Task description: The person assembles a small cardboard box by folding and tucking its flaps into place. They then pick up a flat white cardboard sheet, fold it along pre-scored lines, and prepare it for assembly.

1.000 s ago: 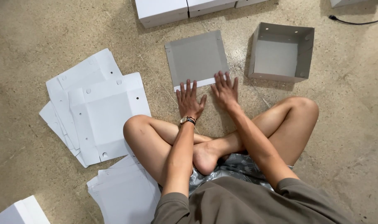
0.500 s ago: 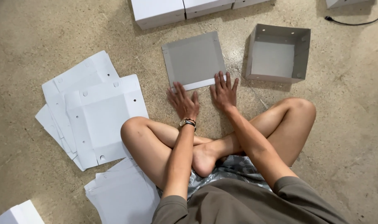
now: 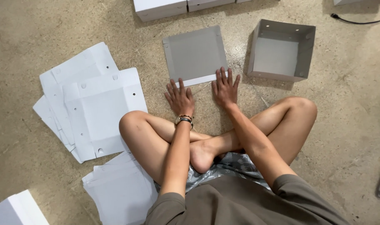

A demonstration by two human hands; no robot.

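Fingers (image 3: 221, 77) on sheet (image 3: 194, 52) edge — floor (image 3: 336, 108) beside

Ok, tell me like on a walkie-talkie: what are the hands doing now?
Left hand and right hand open, fingers at the near edge of the flat grey sheet. Sheet flat on the floor. Grey box beside it, apart.

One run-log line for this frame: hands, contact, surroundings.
left hand: flat, fingers on near edge of flat grey cardboard sheet | right hand: same edge | nearby: folded grey cardboard box, white sheet stack
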